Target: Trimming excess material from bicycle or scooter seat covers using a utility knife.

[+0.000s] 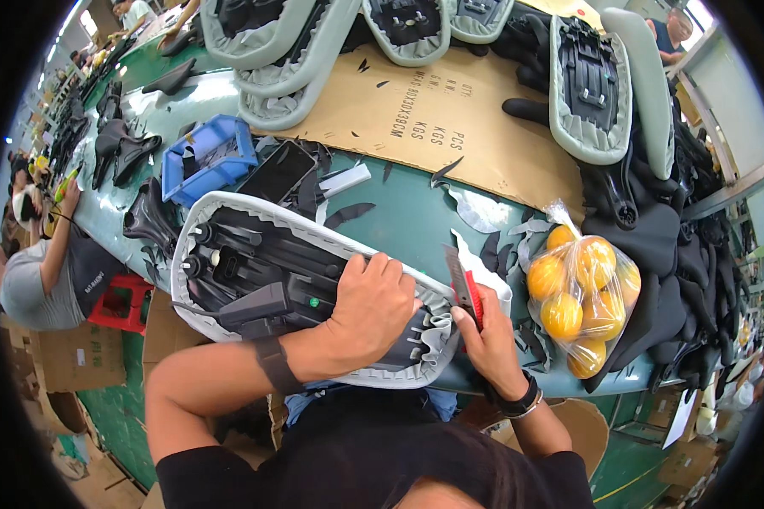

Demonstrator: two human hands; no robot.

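Observation:
An upturned grey seat pad (221, 208) with a black plastic base lies across the table edge in front of me. Its grey cover is folded over the rim and gathered in wrinkles at the right end. My left hand (372, 305) is closed on the pad, knuckles up, near the right half of its base; its fingertips are partly hidden. In my right hand (491, 343) is a red utility knife (467, 293), blade out and pointing away from me. The knife is just beside the pad's wrinkled right end. A white scrap (491, 280) lies behind the knife.
A clear bag of oranges (586, 297) stands at the right, before piled black saddle-like parts (696, 288). Behind are a blue bin (208, 161), a dark flat device (278, 174), scraps and a cardboard sheet (450, 119) bearing more pads (590, 93). A co-worker (47, 280) is at the left.

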